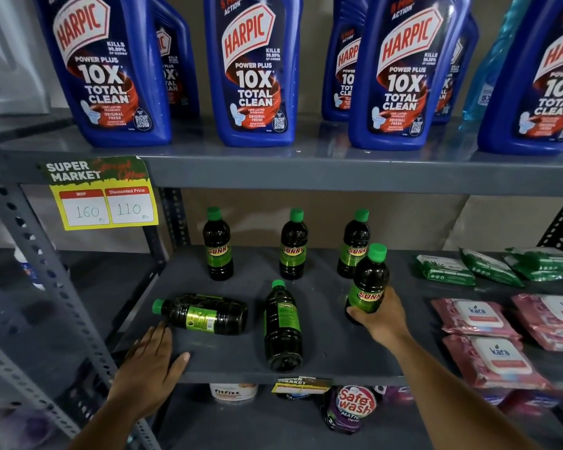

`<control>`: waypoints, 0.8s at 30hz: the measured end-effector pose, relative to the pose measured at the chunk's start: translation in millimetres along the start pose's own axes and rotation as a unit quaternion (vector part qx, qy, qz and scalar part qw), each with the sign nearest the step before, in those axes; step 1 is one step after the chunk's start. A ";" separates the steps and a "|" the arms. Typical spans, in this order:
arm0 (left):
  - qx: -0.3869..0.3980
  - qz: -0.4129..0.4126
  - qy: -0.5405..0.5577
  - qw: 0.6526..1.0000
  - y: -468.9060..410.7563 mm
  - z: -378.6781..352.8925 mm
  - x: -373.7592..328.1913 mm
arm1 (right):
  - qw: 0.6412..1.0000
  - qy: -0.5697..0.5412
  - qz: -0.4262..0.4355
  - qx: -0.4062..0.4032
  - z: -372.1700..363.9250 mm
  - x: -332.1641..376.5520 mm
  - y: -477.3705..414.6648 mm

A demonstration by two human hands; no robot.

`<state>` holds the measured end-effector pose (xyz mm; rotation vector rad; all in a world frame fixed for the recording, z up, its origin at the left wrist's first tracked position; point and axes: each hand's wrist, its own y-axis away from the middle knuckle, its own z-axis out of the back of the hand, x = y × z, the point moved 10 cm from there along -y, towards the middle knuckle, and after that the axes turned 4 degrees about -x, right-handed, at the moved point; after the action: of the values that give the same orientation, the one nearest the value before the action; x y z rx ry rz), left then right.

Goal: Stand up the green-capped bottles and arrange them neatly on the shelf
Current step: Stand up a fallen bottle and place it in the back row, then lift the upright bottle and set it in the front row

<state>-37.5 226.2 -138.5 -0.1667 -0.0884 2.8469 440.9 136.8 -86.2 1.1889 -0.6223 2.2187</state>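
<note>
Head view: on the grey shelf (pixel 234 362) at frame centre, three green-capped bottles (pixel 292 246) are stood upright in a back row. A fourth bottle (pixel 368 284) is held upright at centre right, the right hand (pixel 382 315) wrapped round its base. Two bottles are lying down: one (pixel 205 315) on its side, cap pointing left, another (pixel 283 326) with cap pointing back. The left hand (pixel 150 362) is laid flat on the shelf edge, fingers (pixel 158 336) spread, holding nothing.

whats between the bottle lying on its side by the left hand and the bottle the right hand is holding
In the head view, one more green-capped bottle lies flat between the sideways bottle and the held bottle, its cap pointing toward the back.
</note>
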 end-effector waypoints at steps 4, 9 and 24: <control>-0.001 0.001 -0.001 1.000 0.5 0.9 0.0 | 1.000 0.005 -0.001 -0.013 -3.0 -11.8 -4.0; -0.002 0.002 -0.006 1.000 -0.9 1.8 -0.2 | 0.999 0.011 -0.002 -0.030 -1.8 -9.0 3.6; -0.002 0.003 0.007 1.000 2.5 5.2 -2.5 | 0.967 0.018 -0.108 0.230 -126.6 77.5 90.9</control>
<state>-36.4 222.9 -133.2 -0.1882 -0.0908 2.8518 269.7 166.2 -96.8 1.3566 0.0498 2.2513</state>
